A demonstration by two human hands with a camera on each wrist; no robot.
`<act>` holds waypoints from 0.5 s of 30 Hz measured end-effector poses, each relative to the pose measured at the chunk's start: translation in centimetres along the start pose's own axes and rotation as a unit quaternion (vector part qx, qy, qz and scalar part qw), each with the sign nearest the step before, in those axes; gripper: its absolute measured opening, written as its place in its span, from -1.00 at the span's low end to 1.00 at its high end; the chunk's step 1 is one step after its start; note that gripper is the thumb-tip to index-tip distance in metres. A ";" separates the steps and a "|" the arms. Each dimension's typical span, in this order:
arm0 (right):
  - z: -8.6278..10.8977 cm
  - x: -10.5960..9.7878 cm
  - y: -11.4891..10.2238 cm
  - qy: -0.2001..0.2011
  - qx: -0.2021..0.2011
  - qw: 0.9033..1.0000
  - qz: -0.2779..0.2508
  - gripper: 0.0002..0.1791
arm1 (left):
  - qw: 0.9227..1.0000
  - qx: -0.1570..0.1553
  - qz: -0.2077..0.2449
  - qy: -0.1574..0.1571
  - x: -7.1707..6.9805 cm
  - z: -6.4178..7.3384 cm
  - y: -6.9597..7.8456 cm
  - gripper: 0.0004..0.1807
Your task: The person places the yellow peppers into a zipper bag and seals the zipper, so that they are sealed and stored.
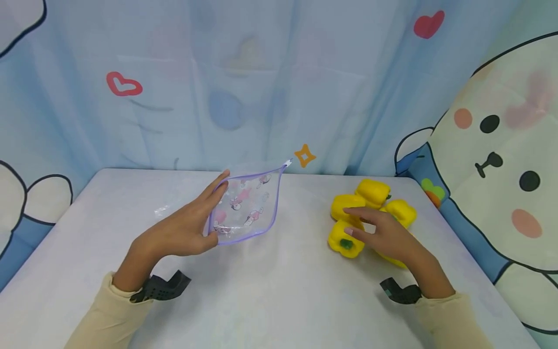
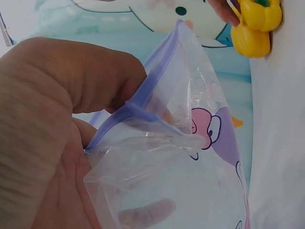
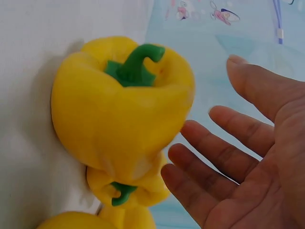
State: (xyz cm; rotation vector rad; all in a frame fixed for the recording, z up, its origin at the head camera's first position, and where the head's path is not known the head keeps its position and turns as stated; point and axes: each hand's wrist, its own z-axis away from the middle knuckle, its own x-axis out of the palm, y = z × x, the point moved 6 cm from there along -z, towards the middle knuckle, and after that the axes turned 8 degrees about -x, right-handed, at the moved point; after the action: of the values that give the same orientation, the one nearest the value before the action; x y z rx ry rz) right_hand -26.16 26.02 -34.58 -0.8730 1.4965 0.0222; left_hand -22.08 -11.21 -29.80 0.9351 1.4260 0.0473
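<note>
A clear zip bag [image 1: 250, 206] with purple edging and pink cartoon prints stands on the table, gripped at its left side by my left hand [image 1: 185, 223]. In the left wrist view the thumb curls over the purple rim of the bag [image 2: 157, 124], and other fingers show through the plastic. On the right, my right hand [image 1: 388, 232] hovers over a group of yellow bell peppers [image 1: 372, 192] with green stems. In the right wrist view its fingers [image 3: 224, 148] are spread beside a pepper [image 3: 124, 109], holding nothing; whether a fingertip touches it I cannot tell.
The white table [image 1: 279, 300] reaches back to a light blue curtain [image 1: 261, 87] with cartoon prints. A small shiny clear patch [image 1: 162, 211] lies left of the bag. A dark device is strapped on each wrist.
</note>
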 end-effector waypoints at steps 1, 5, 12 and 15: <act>0.1 0.0 0.1 -0.002 0.003 1.000 -0.005 -0.38 | 1.000 0.000 0.000 0.000 0.0 0.0 0.0 0.03; 0.3 0.0 0.5 -0.007 0.006 1.000 -0.025 -0.38 | 1.000 0.001 0.000 0.000 0.0 -0.1 0.1 0.03; 0.0 1.0 0.8 -0.019 0.006 0.999 -0.047 -0.38 | 1.000 0.004 0.003 -0.010 0.4 -0.2 0.0 0.03; -0.1 1.5 0.9 -0.019 0.012 0.998 -0.056 -0.39 | 1.000 0.007 0.003 -0.012 0.5 -0.2 0.0 0.02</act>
State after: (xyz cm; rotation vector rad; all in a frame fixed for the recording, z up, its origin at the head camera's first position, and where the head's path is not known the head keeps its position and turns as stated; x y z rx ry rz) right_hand -26.54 25.91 -36.29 -0.9318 1.4068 -0.0614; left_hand -22.13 -10.88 -30.19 0.9478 1.4037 0.0313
